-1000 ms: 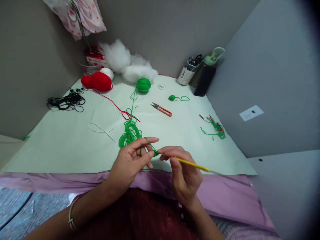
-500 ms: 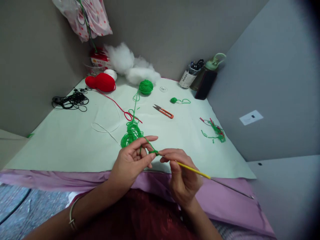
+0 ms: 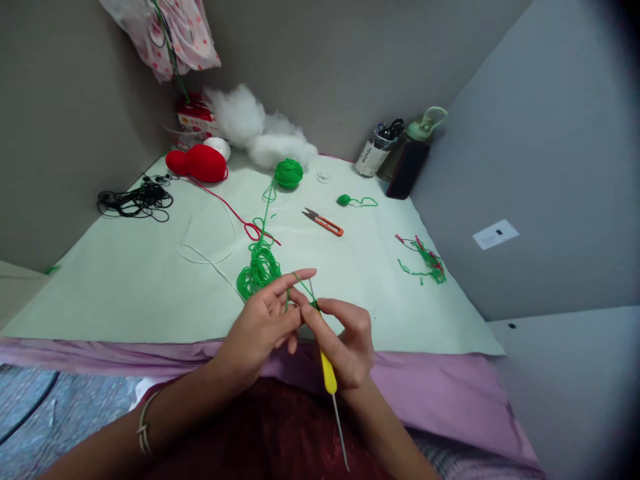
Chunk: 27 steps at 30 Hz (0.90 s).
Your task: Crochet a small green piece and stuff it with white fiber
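The left hand (image 3: 260, 327) is half closed, with its index finger stretched out; it is grasping a green strand (image 3: 301, 283), which passes over this finger and goes down among the others. The right hand (image 3: 350, 337) is grasping a crochet hook (image 3: 329, 375), its thumb and index finger brought together at a small green piece (image 3: 314, 304). This piece is located just above the near edge of the table (image 3: 125, 287), around its middle, and it is mostly covered by the fingers; whether the left thumb also pinches it, one cannot tell. The yellow handle of the hook points toward the person, and its lower metal end reaches beyond the near edge.

Just behind the left hand lies a loose heap of green yarn (image 3: 259, 270), from which a strand leads to a green ball (image 3: 289, 173) near the far edge. Thread snips (image 3: 324, 223) with orange handles rest near the middle of the table. Toward the right edge there are green and red scraps (image 3: 433, 263), and near the left edge a tangle of black cord (image 3: 137, 200). Red yarn (image 3: 197, 164) lies near the far left corner.
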### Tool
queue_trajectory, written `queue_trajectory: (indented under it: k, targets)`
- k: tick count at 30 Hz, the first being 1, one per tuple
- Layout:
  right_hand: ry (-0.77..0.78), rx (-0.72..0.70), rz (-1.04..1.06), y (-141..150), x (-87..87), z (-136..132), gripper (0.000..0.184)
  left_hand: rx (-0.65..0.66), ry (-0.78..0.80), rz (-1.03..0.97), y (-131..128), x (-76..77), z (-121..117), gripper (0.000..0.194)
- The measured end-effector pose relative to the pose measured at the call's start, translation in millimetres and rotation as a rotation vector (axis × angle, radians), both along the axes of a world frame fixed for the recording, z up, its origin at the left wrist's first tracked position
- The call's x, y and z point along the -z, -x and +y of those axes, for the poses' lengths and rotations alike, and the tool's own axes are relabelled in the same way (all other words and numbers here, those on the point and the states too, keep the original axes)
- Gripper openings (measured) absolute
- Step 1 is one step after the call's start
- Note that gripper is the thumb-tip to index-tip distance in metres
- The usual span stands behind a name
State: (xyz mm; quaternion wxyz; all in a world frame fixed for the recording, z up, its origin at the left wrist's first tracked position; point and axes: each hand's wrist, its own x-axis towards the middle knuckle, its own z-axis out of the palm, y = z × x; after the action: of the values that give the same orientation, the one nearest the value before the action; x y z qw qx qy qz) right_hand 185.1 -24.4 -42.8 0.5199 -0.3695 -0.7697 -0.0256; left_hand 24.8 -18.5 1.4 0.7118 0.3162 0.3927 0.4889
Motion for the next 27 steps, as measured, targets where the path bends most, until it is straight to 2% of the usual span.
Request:
queue_trajectory:
  k: [3, 6, 9, 12, 15, 20, 25, 27]
  targets:
    - [0.089, -0.073, 0.121, -1.5, -6.5, 2.0, 0.034, 0.089, 0.121, -0.197, 3.7, -0.3, 5.1, 0.043]
    - [0.335, -0.158, 0.453, -3.4, -20.0, 3.4, 0.023, 0.036, 0.096, -0.2, 7.0, -1.1, 8.7, 0.03]
    - [0.515, -0.26, 0.706, -3.2, -27.3, 6.0, 0.019, 0.054, 0.044, -0.155, 4.7, -1.7, 8.2, 0.031]
    - [0.577, -0.326, 0.747, -1.8, -25.1, 9.0, 0.017, 0.085, 0.001, -0.131, -1.0, -1.4, 5.5, 0.034]
    - [0.613, -0.348, 0.759, -1.7, -20.3, 10.1, 0.018, 0.054, -0.021, -0.087, -4.5, -1.6, 4.6, 0.035]
    - [0.634, -0.383, 0.802, -6.5, -20.2, 11.5, 0.016, 0.071, 0.026, -0.123, -3.4, -3.7, 8.4, 0.047]
    - [0.805, -0.438, 1.056, -13.7, -24.9, 16.6, 0.019, 0.211, 0.082, -0.283, -3.0, -3.7, 12.1, 0.029]
    - [0.848, -0.457, 1.086, -14.1, -24.4, 16.7, 0.019, 0.185, 0.059, -0.269, -5.5, -2.7, 11.8, 0.029]
